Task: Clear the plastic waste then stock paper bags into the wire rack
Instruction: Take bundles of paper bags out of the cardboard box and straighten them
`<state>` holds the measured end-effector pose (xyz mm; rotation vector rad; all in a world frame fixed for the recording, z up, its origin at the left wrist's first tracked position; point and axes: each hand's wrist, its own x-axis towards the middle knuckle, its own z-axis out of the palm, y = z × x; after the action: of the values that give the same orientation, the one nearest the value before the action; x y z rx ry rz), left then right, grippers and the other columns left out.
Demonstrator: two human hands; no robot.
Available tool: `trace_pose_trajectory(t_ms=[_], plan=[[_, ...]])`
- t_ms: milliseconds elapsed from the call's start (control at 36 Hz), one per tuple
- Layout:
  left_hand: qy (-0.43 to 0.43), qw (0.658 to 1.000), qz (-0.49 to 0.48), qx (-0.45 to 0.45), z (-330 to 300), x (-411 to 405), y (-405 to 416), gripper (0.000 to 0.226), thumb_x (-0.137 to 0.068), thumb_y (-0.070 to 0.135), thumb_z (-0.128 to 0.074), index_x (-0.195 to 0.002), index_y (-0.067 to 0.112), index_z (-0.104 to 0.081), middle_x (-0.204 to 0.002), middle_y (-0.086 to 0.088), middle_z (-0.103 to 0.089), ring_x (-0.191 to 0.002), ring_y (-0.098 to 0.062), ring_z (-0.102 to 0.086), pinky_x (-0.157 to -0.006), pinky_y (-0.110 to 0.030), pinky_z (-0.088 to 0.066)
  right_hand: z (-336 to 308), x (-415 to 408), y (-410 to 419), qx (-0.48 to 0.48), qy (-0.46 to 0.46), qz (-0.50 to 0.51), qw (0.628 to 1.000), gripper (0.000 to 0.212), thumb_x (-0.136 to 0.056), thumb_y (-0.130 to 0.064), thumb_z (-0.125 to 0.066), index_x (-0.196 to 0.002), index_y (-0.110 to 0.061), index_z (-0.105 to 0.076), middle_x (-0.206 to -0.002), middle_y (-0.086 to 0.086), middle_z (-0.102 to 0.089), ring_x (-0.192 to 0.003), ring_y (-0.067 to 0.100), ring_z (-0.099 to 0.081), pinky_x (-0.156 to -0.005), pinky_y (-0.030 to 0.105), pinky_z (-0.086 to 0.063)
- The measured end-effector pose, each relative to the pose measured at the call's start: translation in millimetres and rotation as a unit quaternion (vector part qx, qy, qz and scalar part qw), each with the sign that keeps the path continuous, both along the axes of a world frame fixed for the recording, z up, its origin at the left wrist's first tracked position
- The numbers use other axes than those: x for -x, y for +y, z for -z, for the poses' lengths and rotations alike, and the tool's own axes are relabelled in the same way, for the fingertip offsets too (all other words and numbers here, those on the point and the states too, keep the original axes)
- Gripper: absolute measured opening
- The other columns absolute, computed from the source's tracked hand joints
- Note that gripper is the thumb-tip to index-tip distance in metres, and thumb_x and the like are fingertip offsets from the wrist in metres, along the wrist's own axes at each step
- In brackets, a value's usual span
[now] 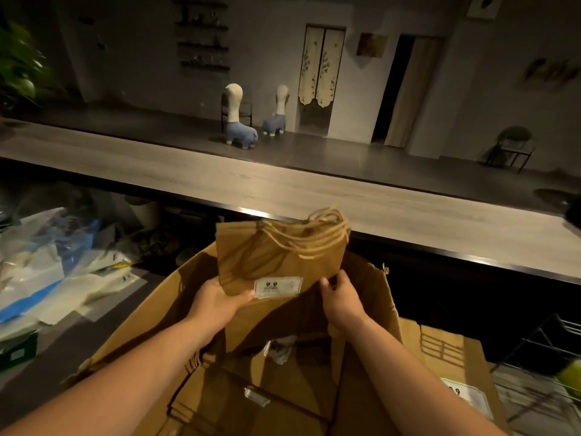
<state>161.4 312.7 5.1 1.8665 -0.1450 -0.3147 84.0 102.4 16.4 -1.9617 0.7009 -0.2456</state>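
Note:
Both hands hold up a flat stack of brown paper bags (pixel 276 256) with twine handles and a white label, above an open cardboard box (pixel 151 313). My left hand (pixel 217 300) grips the stack's lower left corner. My right hand (pixel 341 297) pinches its lower right edge. More brown paper bags (pixel 257 394) lie flat inside the box. A black wire rack (pixel 547 350) stands at the lower right, only partly in view. Plastic waste (pixel 47 265), clear and blue wrappers, lies piled on the floor at the left.
A long wooden counter (pixel 283 187) with a dark front edge runs across just beyond the box. A second cardboard box (pixel 446 350) sits between the open box and the rack. Beyond the counter lie a dim room floor, two animal figures (pixel 239 121) and a chair (pixel 512 149).

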Motion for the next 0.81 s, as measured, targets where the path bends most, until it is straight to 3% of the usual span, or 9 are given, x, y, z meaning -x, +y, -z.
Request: trace_pose_trajectory(t_ms=[83, 139, 222, 333, 444, 583, 694, 806], plan=[[-0.048, 0.998, -0.041, 0.027, -32, 6, 0, 0.031, -0.082, 0.028, -0.075, -0.109, 0.026, -0.061, -0.099, 0.006, -0.067, -0.091, -0.012, -0.062, -0.069, -0.031, -0.051, -33, 6, 6, 0.009, -0.101, 0.000, 0.995, 0.012, -0.103, -0.029, -0.047, -0.111, -0.021, -0.050, -0.101, -0.005, -0.060, -0.096, 0.012, -0.060, -0.080, 0.027, -0.049], [-0.068, 0.994, -0.050, 0.068, -53, 16, -2, 0.031, -0.082, 0.028, -0.075, -0.107, 0.028, -0.058, -0.099, 0.006, -0.067, -0.091, -0.012, -0.063, -0.069, -0.032, -0.052, -57, 14, 8, 0.030, -0.133, 0.002, 0.991, 0.015, -0.102, -0.032, -0.047, -0.105, -0.018, -0.053, -0.095, -0.006, -0.059, -0.086, 0.006, -0.057, -0.069, 0.021, -0.044], [-0.095, 0.985, -0.048, 0.135, -82, 35, -13, 0.027, -0.083, 0.024, -0.073, -0.104, 0.031, -0.057, -0.099, 0.005, -0.068, -0.093, -0.013, -0.065, -0.069, -0.031, -0.052, -89, 35, 4, 0.070, -0.160, 0.016, 0.985, 0.020, -0.101, -0.037, -0.048, -0.097, -0.019, -0.054, -0.090, -0.003, -0.059, -0.084, 0.012, -0.057, -0.071, 0.027, -0.048], [-0.093, 0.975, -0.022, 0.200, -114, 58, -31, 0.027, -0.083, 0.021, -0.072, -0.104, 0.032, -0.059, -0.098, 0.007, -0.072, -0.093, -0.014, -0.068, -0.077, -0.037, -0.055, -127, 69, -14, 0.133, -0.181, 0.022, 0.974, 0.024, -0.100, -0.040, -0.049, -0.089, -0.020, -0.052, -0.081, -0.001, -0.056, -0.074, 0.011, -0.055, -0.062, 0.026, -0.044], [-0.073, 0.969, 0.008, 0.234, -128, 84, -63, 0.030, -0.083, 0.018, -0.073, -0.107, 0.030, -0.060, -0.096, 0.010, -0.074, -0.095, -0.014, -0.069, -0.084, -0.044, -0.056, -150, 107, -42, 0.137, -0.203, 0.039, 0.969, 0.020, -0.098, -0.045, -0.051, -0.094, -0.027, -0.055, -0.090, -0.001, -0.063, -0.083, 0.016, -0.062, -0.073, 0.035, -0.054], [-0.044, 0.970, 0.056, 0.233, -131, 124, -115, 0.028, -0.083, 0.016, -0.073, -0.104, 0.030, -0.061, -0.096, 0.010, -0.073, -0.093, -0.012, -0.069, -0.080, -0.035, -0.056, -140, 158, -90, 0.075, -0.187, 0.078, 0.976, 0.017, -0.097, -0.047, -0.052, -0.095, -0.031, -0.059, -0.092, -0.004, -0.068, -0.085, 0.016, -0.067, -0.071, 0.035, -0.054], [-0.014, 0.975, 0.090, 0.203, -119, 152, -153, 0.027, -0.083, 0.015, -0.073, -0.103, 0.029, -0.061, -0.097, 0.009, -0.073, -0.093, -0.013, -0.069, -0.081, -0.038, -0.057, -116, 196, -118, 0.045, -0.163, 0.131, 0.977, 0.020, -0.098, -0.042, -0.052, -0.094, -0.025, -0.061, -0.085, -0.001, -0.068, -0.075, 0.014, -0.066, -0.058, 0.026, -0.045], [-0.014, 0.982, 0.107, 0.156, -106, 173, -183, 0.030, -0.082, 0.017, -0.073, -0.106, 0.028, -0.059, -0.098, 0.009, -0.071, -0.091, -0.010, -0.069, -0.076, -0.032, -0.057, -93, 225, -139, 0.002, -0.143, 0.162, 0.976, 0.016, -0.099, -0.042, -0.050, -0.099, -0.029, -0.061, -0.090, 0.000, -0.069, -0.081, 0.021, -0.067, -0.066, 0.034, -0.049]])
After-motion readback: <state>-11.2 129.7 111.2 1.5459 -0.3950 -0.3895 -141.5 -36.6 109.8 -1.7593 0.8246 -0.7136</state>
